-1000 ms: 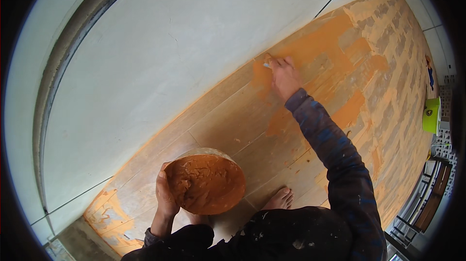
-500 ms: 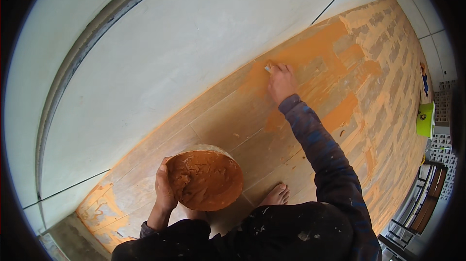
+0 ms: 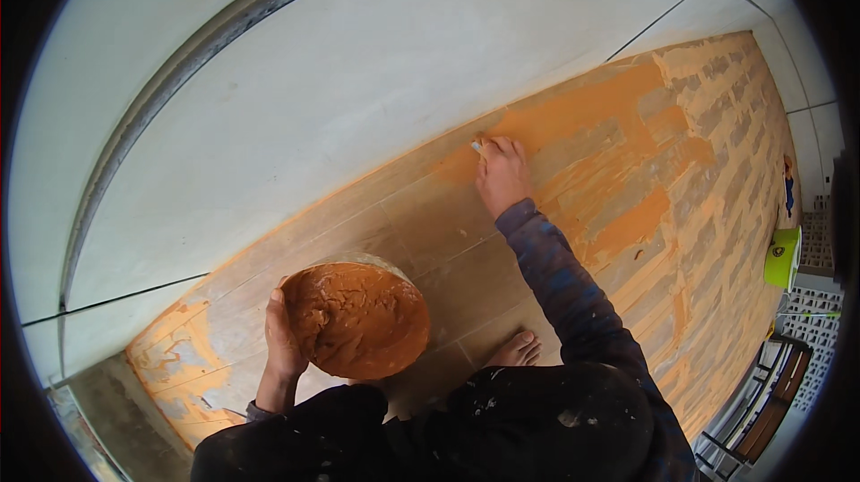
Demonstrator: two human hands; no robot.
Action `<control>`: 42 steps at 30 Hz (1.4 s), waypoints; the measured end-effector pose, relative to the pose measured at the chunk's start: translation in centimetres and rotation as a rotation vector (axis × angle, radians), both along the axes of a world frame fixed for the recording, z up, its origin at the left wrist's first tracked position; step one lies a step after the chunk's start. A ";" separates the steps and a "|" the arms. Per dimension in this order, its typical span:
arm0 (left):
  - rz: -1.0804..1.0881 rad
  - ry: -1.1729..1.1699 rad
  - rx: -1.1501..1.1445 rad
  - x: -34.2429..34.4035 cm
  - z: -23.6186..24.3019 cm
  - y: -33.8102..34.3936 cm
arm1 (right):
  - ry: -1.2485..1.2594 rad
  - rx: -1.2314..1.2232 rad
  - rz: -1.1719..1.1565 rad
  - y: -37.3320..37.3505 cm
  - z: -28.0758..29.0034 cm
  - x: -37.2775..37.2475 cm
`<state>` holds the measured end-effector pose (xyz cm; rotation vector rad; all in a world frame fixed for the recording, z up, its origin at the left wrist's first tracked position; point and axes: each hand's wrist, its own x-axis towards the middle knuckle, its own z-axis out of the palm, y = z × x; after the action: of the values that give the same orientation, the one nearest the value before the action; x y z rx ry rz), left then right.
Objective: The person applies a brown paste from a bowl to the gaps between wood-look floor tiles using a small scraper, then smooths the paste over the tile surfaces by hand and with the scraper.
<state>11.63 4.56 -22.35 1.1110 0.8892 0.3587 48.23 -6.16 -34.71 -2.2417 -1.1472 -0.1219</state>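
Observation:
My left hand is closed on the side of a round bucket, its fingers mostly hidden behind it. Thick orange-brown paste fills the bucket, its surface lumpy and stirred. Further off, beside the foot of the white wall, my right hand is closed on a small spreader; only a pale end of it shows past the fingers. That hand is low over the wood-look tiled floor, at the left end of a fresh orange smear that runs along the wall.
The white wall borders the floor on the far side. Dried orange streaks cover the tiles to the right. A lime-green bucket and a dark bench stand at the right edge. My bare foot is on the tiles below my right arm.
My right hand has moved slightly left and down along the wall with the spreader. The bucket in my left hand appears a little further left, and the whole view has shifted.

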 end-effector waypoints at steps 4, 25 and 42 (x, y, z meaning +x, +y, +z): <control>0.116 -0.023 -0.042 -0.3 0.1 -0.7 | -0.141 -0.200 0.092 1.9 -3.3 -5.7; 0.170 0.000 0.176 -0.6 -1.4 -1.6 | 0.364 0.103 0.364 0.0 -3.9 -5.3; 0.144 -0.017 0.135 -0.4 -2.2 -1.0 | 0.180 0.096 0.390 2.1 -4.5 -10.8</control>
<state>11.21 3.59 -24.55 1.1686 0.9437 0.5533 37.43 -4.10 -39.21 -1.8638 -1.4194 0.1752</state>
